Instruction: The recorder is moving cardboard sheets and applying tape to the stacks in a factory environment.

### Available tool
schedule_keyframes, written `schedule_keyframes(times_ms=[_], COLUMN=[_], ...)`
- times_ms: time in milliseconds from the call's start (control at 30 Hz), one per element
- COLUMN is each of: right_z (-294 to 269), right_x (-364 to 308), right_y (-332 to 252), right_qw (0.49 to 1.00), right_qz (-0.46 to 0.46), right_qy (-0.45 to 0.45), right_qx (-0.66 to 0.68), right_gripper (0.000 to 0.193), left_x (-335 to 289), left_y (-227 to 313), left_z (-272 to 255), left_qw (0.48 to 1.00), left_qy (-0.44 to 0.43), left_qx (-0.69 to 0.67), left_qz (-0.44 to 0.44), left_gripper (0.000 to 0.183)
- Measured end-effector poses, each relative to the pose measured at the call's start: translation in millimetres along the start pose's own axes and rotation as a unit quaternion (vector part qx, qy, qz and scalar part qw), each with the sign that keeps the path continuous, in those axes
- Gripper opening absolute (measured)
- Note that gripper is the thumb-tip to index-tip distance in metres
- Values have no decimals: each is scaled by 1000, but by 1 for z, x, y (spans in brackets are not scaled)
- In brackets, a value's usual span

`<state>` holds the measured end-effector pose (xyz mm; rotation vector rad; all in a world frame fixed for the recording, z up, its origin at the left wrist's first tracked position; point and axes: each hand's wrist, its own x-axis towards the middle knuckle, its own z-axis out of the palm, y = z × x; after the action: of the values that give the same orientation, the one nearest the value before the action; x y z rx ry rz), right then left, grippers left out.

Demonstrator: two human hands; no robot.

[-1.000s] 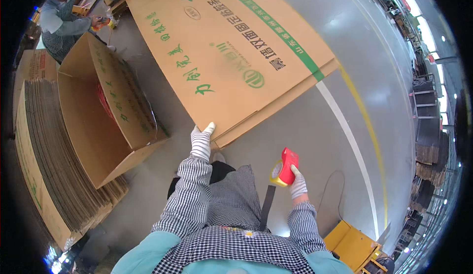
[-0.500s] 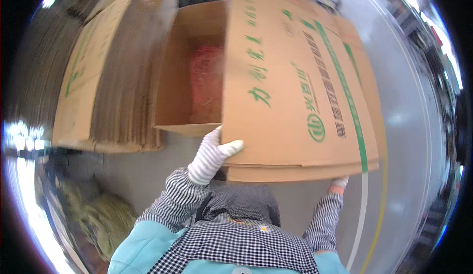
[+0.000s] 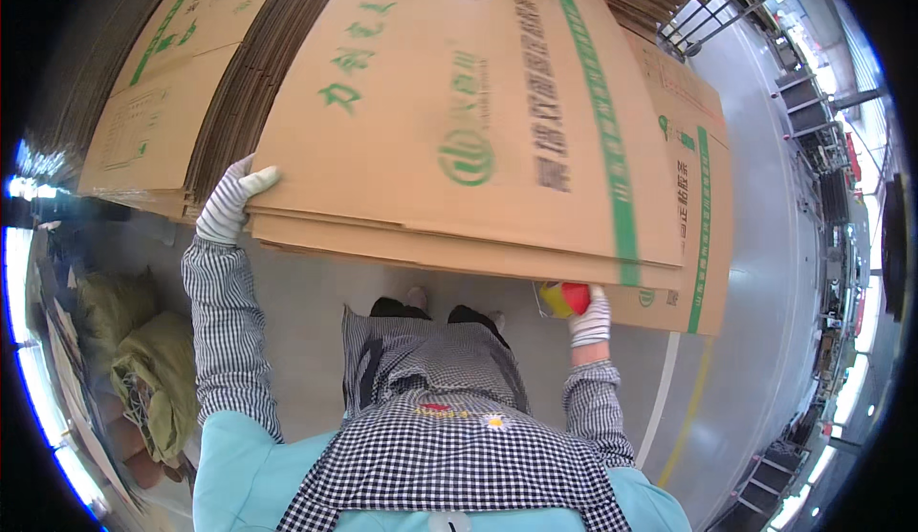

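My left hand (image 3: 230,203), in a striped white glove, grips the near left corner of a flattened cardboard box (image 3: 382,164) with its thumb on top. The flat box has green and dark print, and its layered near edge faces me. Under the near right edge, my right hand (image 3: 591,318) is closed round what looks like a tape dispenser (image 3: 562,299), red and yellow. The cardboard hides part of that hand's fingers, so whether they also hold the sheet is unclear.
A stack of flattened cartons (image 3: 153,116) stands at the left. Another printed carton (image 3: 703,245) lies at the right, partly beneath my sheet. Olive sacks (image 3: 158,365) lie at lower left. Beyond the lined floor (image 3: 755,197), metal racks (image 3: 827,193) stand at the far right.
The flattened box has moved left with my left hand and now covers where the open carton with red contents showed. The red and yellow dispenser by my right hand has come into sight.
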<state>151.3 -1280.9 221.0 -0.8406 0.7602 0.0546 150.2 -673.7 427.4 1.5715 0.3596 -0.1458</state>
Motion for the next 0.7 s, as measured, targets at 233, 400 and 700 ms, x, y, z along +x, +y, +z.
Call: schedule_keyframes(times_ms=[233, 400, 700], right_z=[-53, -81, 45], right_x=[-77, -68, -90], right_y=[43, -5, 9], right_qw=[983, 988, 927], right_qz=[93, 25, 61], right_qy=[160, 134, -172], right_qx=[-10, -75, -328], right_gripper=[47, 61, 60], left_x=[57, 61, 116], left_y=[-189, -251, -337], left_z=[-196, 40, 194], left_qw=[831, 892, 842], left_qy=[269, 401, 60], left_qx=[439, 204, -473], left_qz=[-211, 32, -253], left_gripper=[51, 23, 67])
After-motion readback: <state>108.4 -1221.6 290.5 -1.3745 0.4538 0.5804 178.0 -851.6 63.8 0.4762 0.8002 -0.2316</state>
